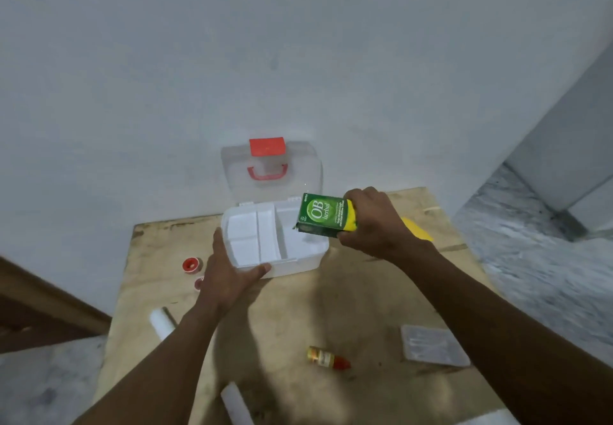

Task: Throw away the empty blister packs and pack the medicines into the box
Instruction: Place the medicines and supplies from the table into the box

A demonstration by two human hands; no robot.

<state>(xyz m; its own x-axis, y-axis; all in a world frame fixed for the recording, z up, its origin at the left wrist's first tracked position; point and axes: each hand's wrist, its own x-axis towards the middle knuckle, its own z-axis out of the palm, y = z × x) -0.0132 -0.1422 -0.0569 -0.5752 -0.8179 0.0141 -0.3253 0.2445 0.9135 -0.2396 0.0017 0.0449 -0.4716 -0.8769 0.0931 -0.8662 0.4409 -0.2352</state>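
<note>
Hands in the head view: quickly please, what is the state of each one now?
Left hand: open, touching the front left corner of the white box.
Right hand: holds the green carton above the box.

You're in a plain room of what looks like a home: a bare, pale painted wall (232, 60) fills the upper frame, a worn plywood tabletop (331, 308) at centre carries a household first-aid box (298, 266), grey mottled stone floor (530, 275) shows at right, and dark brown woodwork (33, 308) at lower left.
</note>
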